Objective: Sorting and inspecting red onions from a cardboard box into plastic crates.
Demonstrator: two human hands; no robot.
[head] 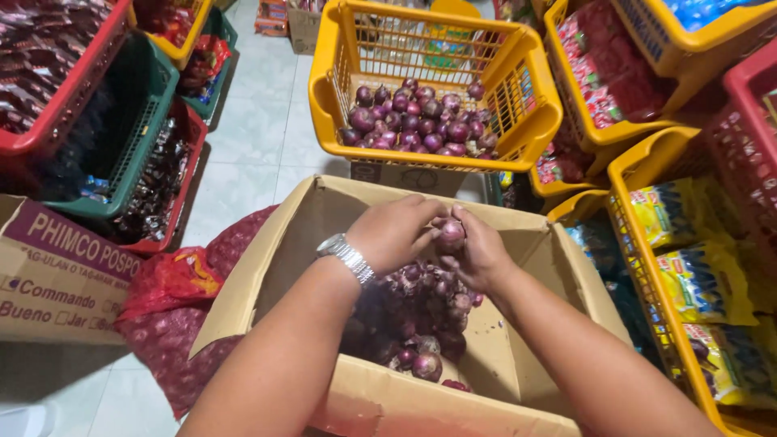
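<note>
I am seeing a small red onion [451,235], round with purple, papery skin, sitting raised above the heap of red onions [417,316] that is lying loose in the open cardboard box [518,356].

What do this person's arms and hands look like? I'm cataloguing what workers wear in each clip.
Both forearms are bare, with no sleeves in view and no gloves. The left hand has a silver metal-link wristwatch at its wrist. The right hand shows no watch, band or ring.
</note>
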